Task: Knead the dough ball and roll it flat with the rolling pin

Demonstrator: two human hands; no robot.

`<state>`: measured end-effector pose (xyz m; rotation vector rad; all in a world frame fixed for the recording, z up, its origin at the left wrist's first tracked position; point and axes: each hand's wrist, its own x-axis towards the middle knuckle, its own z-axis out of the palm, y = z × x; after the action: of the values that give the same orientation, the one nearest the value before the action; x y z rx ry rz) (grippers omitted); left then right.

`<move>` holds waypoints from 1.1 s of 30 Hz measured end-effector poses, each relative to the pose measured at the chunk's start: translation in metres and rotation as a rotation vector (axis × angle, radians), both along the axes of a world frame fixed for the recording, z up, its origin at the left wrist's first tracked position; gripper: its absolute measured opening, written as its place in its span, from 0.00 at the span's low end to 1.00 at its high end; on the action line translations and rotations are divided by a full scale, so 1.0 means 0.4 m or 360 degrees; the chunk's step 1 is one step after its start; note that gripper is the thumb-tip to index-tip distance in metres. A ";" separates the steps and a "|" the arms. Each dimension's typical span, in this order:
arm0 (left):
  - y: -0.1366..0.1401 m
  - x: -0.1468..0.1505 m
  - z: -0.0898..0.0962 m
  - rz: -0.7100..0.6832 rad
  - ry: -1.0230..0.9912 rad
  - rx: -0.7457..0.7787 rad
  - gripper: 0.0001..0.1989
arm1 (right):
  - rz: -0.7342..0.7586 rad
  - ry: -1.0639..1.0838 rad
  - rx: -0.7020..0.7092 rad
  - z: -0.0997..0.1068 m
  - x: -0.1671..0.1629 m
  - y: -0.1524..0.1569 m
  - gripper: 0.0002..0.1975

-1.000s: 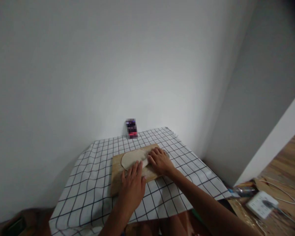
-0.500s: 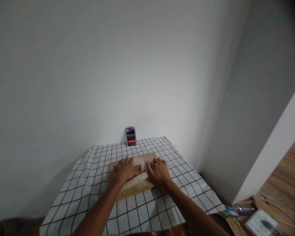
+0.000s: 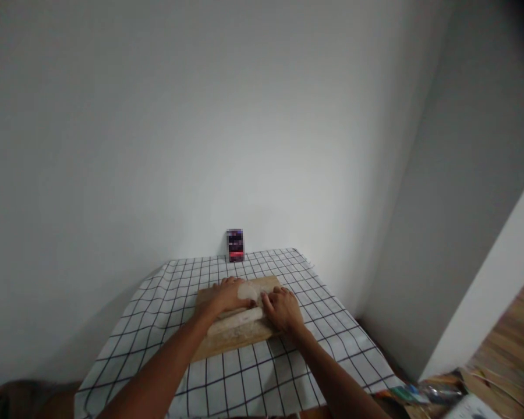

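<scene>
A flat, pale round of dough (image 3: 248,290) lies on a wooden board (image 3: 231,343). Across the nearer part of the board lies a long, pale, flour-dusted roll (image 3: 240,319); whether it is dough or a rolling pin I cannot tell. My left hand (image 3: 227,294) rests over the left side of the dough, fingers stretched forward and thumb reaching right along its near edge. At the dough's right edge, beside the roll's right end, my right hand (image 3: 283,309) is curled with its thumb against the dough. Its fingertips are partly hidden.
The board sits on a table with a white checked cloth (image 3: 244,378). A dark, blurred-out box-shaped thing (image 3: 235,245) stands at the back against the wall (image 3: 262,145). At lower right, beside the table, are a clear plastic item (image 3: 441,393) and a white box (image 3: 474,407).
My left hand has shifted on the dough, its fingers now less spread and its wrist lower left. The right hand stays at the dough's right edge. The whole view has tilted slightly.
</scene>
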<state>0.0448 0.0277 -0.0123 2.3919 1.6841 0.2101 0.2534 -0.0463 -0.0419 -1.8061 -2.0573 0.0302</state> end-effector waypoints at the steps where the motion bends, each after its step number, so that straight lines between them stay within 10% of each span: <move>1: 0.011 -0.009 0.003 0.0048 0.0021 0.0008 0.48 | -0.0004 0.0007 0.0003 0.000 0.000 0.000 0.29; 13: 0.039 -0.122 0.040 0.0333 0.0013 -0.0287 0.48 | -0.0004 0.0012 0.0014 0.002 0.002 -0.002 0.30; 22: 0.028 -0.148 0.025 0.0208 -0.0700 -0.0486 0.28 | -0.0021 0.0034 0.0020 -0.005 0.002 -0.001 0.30; 26: 0.001 -0.125 0.003 0.0137 -0.1209 -0.0271 0.31 | 0.0005 0.0041 0.0036 -0.004 0.005 -0.003 0.30; 33: -0.048 -0.194 0.010 0.0193 -0.1560 -0.0836 0.39 | -0.0017 0.0111 -0.0001 -0.001 0.011 0.008 0.34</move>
<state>-0.0329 0.0084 -0.0083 1.4089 1.1825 0.7125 0.2578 -0.0432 -0.0422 -1.7909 -1.9995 0.0897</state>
